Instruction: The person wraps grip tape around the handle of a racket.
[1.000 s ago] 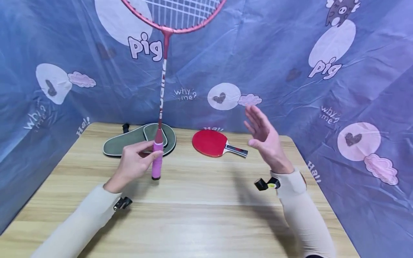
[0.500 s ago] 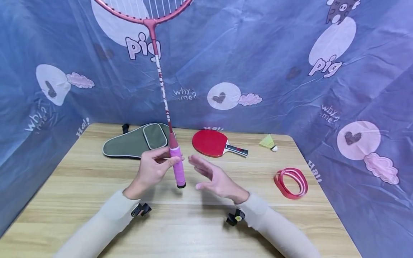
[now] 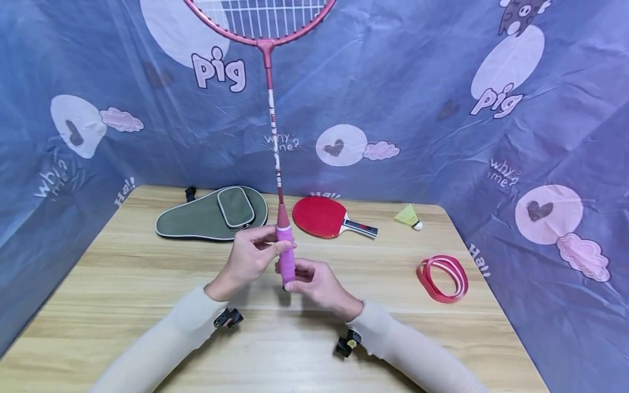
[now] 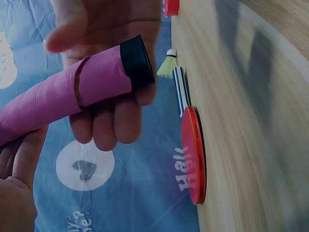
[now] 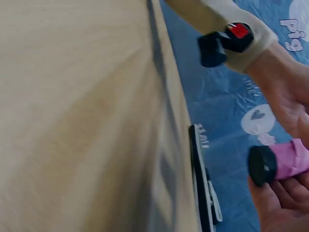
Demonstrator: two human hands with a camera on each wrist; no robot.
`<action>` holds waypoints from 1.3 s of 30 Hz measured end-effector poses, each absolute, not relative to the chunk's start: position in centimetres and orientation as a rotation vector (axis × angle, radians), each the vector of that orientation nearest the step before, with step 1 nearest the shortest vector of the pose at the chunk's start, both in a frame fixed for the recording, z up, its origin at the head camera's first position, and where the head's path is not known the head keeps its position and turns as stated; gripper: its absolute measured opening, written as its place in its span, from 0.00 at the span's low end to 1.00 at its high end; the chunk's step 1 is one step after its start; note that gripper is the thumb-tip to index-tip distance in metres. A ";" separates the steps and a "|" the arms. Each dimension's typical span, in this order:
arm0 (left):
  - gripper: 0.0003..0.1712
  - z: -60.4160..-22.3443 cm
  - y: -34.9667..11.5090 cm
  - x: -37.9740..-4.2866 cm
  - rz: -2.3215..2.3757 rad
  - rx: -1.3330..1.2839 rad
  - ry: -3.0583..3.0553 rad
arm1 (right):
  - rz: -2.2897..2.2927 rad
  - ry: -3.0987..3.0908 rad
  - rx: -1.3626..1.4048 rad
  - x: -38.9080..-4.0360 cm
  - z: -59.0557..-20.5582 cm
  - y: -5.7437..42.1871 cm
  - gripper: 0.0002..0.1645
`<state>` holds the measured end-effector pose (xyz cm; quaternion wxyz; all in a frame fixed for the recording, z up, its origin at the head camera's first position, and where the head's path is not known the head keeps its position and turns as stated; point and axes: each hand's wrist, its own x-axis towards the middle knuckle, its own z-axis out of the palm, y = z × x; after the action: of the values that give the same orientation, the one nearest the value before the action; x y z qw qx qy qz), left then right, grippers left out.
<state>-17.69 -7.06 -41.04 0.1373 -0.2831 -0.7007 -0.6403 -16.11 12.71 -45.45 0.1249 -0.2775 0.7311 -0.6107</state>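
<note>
Badminton racket (image 3: 274, 131) is held upright above the wooden table (image 3: 275, 349), top tilted slightly left; my head view crops its strung head. My left hand (image 3: 250, 259) pinches the upper part of the purple handle (image 3: 287, 265) between thumb and fingers. My right hand (image 3: 316, 284) grips the handle's lower end, thumb in front and fingers behind, just below the left. Left wrist view: black end cap (image 4: 137, 60) beside the right-hand fingers, clear of the table. Behind, along the table's far edge, left to right: green case (image 3: 196, 218), red table tennis paddle (image 3: 319, 217), yellow shuttlecock (image 3: 407, 216). Red looped band (image 3: 444, 297) lies nearer me, at right. Blue printed cloth (image 3: 417, 82) surrounds the table's back and sides.
</note>
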 end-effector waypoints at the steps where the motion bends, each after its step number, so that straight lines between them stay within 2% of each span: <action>1: 0.13 -41.1 -6.9 -17.7 -1.857 -0.822 -2.031 | -1.786 2.138 -0.804 -16.1 -45.7 12.6 0.27; 8: 0.14 -41.0 -6.5 -17.3 -1.916 -0.821 -2.013 | -1.799 2.243 -0.746 -15.8 -46.2 12.5 0.19; 21: 0.19 -40.8 -5.7 -16.9 -2.019 -0.652 -2.025 | -1.873 2.186 -0.788 -15.0 -45.6 12.8 0.19; 31: 0.18 -41.2 -5.7 -16.9 -2.166 -0.693 -1.977 | -1.923 2.184 -0.802 -14.9 -46.5 12.4 0.17; 39: 0.16 -41.2 -5.6 -17.0 -2.093 -0.626 -1.984 | -1.929 2.120 -0.803 -14.7 -46.5 11.9 0.23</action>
<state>-17.05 -5.58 -41.22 0.0953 -0.2112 -0.6693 -0.7060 -14.69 11.90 -46.51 0.0822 -0.2690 0.7098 -0.6458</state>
